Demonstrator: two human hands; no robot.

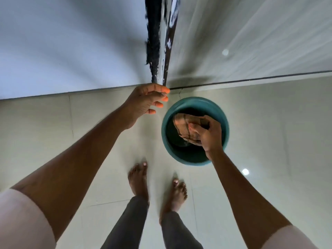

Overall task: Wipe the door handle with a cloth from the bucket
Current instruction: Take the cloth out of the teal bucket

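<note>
Item, far left: my left sleeve (23, 221), pale, ending above the elbow; the bare forearm runs from it up and to the right across the pale tiled floor (269, 132).

Item: left hand (146, 100), held out in front of me, palm toward the right, fingers loosely curled and spread, gripping nothing. Its fingertips lie close to the foot of the door edge (159, 42), a dark, worn vertical strip between the white wall on the left and the grey door face (251, 33) on the right. I cannot tell whether the fingertips touch that edge.

Item, centre, low: my two bare feet (138, 178) on the tiles, toes pointing away from me toward the door, legs in dark grey trousers.

Item: bucket (195, 103), teal, round, upright on the floor with its mouth facing up, standing just before the foot of the door and right of the door edge. The interior is dark.

Item: cloth (183, 126), brownish with darker stripes, bunched, above the bucket's mouth; its long axis runs roughly from upper left to lower right.

Item: right hand (209, 134), over the bucket, closed around the right-hand part of the cloth, thumb on top, knuckles toward me. The forearm descends from it to the lower right.

Item, far right: right sleeve (291, 238), pale.
</note>
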